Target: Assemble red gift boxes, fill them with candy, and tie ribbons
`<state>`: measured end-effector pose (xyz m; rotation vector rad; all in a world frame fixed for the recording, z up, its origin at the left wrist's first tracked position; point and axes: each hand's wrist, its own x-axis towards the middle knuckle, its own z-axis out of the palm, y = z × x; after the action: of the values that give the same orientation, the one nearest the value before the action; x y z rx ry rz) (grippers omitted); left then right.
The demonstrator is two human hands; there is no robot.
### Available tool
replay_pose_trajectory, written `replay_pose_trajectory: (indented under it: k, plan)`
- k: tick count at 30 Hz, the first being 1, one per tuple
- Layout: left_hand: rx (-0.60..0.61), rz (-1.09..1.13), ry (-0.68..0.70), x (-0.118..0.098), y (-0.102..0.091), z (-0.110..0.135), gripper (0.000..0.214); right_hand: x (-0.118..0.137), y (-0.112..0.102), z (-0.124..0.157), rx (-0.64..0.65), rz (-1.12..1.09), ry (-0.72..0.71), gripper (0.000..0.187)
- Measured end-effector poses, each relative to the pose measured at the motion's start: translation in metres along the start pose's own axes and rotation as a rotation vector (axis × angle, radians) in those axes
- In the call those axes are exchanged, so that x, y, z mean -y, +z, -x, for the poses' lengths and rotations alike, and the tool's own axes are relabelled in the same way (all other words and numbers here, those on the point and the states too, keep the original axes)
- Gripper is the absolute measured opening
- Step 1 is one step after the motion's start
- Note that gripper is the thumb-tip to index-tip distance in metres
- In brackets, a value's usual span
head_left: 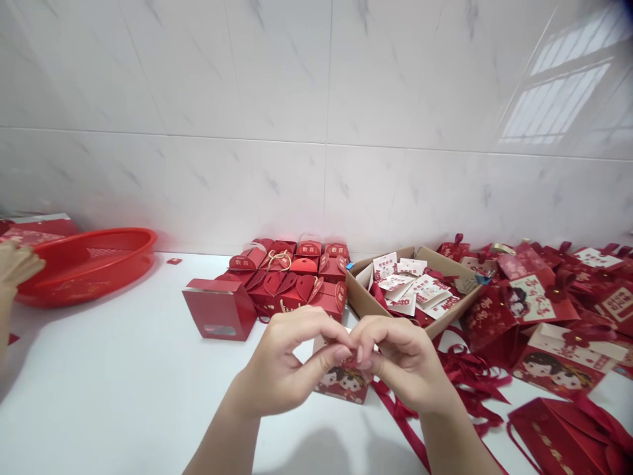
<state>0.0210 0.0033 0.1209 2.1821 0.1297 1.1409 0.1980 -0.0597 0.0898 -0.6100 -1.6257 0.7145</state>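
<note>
My left hand (297,363) and my right hand (400,359) meet in front of me, fingertips pinched together. A small reddish bit shows between them, but the fingers hide most of it and I cannot make out what it is. Directly behind and below the fingertips stands a small red gift box (345,389) printed with a cartoon couple, its upper part mostly covered by my hands. Dark red ribbon (403,429) trails over the white table beside my right wrist.
Red boxes (291,280) sit in rows by the wall, with a plain red box (220,310) in front. A cardboard box (465,307) holds printed white cards (420,287). Finished-looking gift boxes (558,359) crowd the right. At left are a red basin (99,264) and another person's hand (17,267).
</note>
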Motion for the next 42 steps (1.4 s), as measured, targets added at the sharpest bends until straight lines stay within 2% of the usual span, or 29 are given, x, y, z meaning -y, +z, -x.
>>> replay_pose_trajectory:
  k: [6, 18, 23, 32, 42]
  plan:
    - [0.076, 0.01, 0.091, -0.003, -0.001, 0.0, 0.011, -0.001, -0.001, 0.001, 0.006, -0.106, -0.03, 0.011]
    - [0.125, 0.084, 0.141, 0.0, 0.0, 0.002, 0.015, -0.002, 0.0, 0.003, -0.007, -0.174, -0.024, 0.01]
    - [0.116, 0.067, 0.178, -0.003, 0.001, 0.002, 0.02, -0.002, 0.002, 0.003, -0.003, -0.155, -0.074, 0.008]
    - [0.038, -0.097, 0.283, -0.009, 0.005, 0.005, 0.027, -0.003, 0.002, 0.003, -0.042, -0.12, -0.126, 0.008]
    - [0.051, -0.139, 0.239, -0.015, 0.006, 0.007, 0.03, -0.001, 0.004, 0.002, 0.0, -0.143, -0.083, 0.011]
